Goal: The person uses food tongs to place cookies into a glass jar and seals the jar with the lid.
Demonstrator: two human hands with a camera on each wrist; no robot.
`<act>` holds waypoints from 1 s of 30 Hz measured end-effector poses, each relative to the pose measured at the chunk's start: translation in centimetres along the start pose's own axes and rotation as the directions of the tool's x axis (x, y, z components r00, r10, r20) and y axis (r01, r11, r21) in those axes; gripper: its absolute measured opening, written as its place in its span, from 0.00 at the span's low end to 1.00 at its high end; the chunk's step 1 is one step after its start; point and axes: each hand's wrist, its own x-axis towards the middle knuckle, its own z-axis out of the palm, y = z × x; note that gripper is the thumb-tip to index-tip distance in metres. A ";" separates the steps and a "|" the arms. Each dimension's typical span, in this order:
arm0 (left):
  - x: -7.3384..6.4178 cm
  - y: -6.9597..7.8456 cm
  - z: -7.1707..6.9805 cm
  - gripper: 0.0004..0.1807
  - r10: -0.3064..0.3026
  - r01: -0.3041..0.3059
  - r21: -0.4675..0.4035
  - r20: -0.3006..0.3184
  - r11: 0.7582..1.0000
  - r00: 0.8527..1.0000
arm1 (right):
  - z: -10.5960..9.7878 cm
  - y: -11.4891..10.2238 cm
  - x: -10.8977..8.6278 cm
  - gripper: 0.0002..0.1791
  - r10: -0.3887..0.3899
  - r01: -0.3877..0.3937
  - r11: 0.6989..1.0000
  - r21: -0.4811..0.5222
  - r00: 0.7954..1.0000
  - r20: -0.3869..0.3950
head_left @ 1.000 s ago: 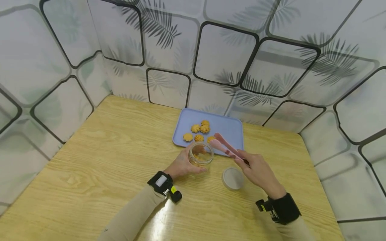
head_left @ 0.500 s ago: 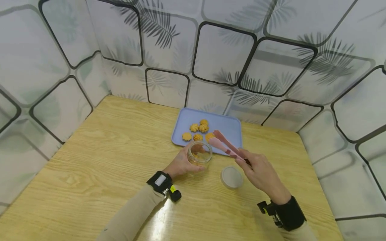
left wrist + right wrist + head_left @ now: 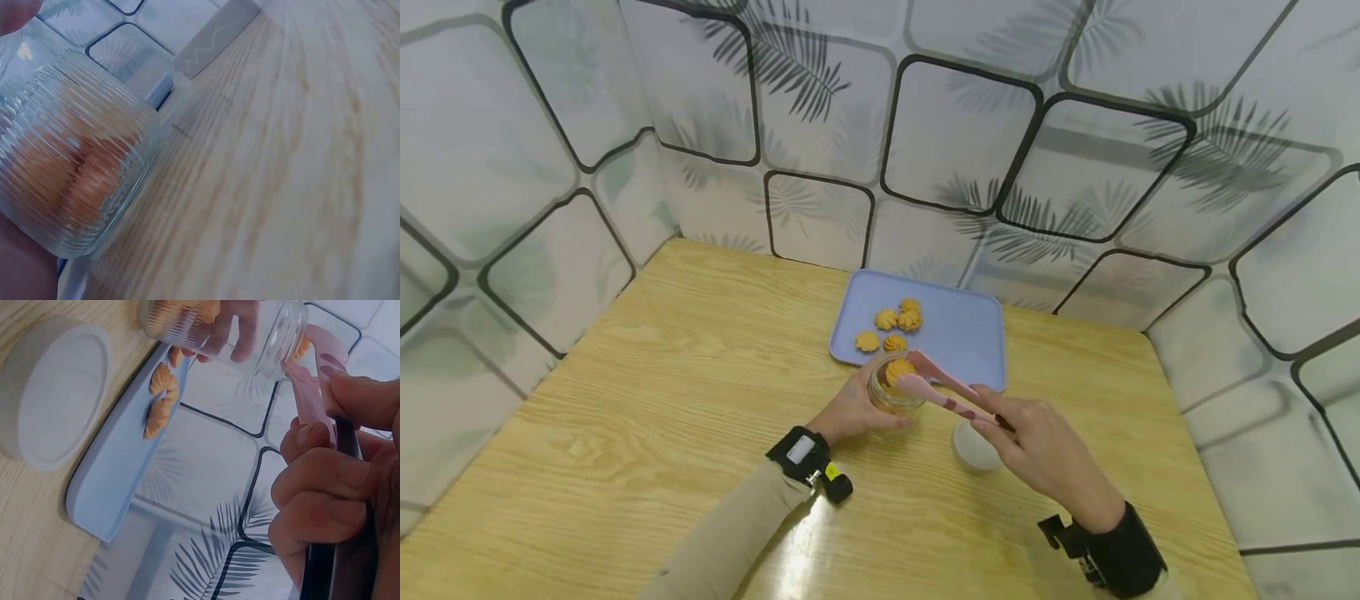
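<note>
My left hand grips a ribbed glass jar, fingers wrapped round its side. Several cookies show through the glass low in the jar in the left wrist view. My right hand holds pink tongs with dark handles, thumb and fingers squeezing the two arms. Between the tong tips is a swirled cookie, right at the jar's mouth; the right wrist view shows a sliver of this cookie past the rim. Behind the jar, more golden cookies lie on a blue tray.
A whitish round lid lies on the wooden table, just right of the jar and partly under my right hand in the head view. Patterned wall panels enclose the table at the back and sides.
The tongs have come left from the tray's front edge to the jar's mouth, now carrying the cookie that lay there. My left hand and the jar stay in place.
</note>
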 end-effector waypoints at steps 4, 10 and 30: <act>-0.2 0.1 0.0 0.51 -0.012 0.013 0.010 -0.008 1.000 1.000 | 0.1 -0.2 0.2 0.23 0.016 -0.015 1.000 -0.020 0.999 0.028; -0.1 0.3 0.0 0.51 -0.025 0.026 0.029 -0.017 0.999 1.000 | 0.1 -0.3 0.4 0.24 0.028 -0.027 0.999 -0.019 0.998 0.049; 0.0 0.0 -0.2 0.42 0.085 -0.083 -0.057 0.027 0.995 0.996 | 0.5 1.2 1.2 0.23 0.090 -0.088 0.994 0.060 0.995 -0.033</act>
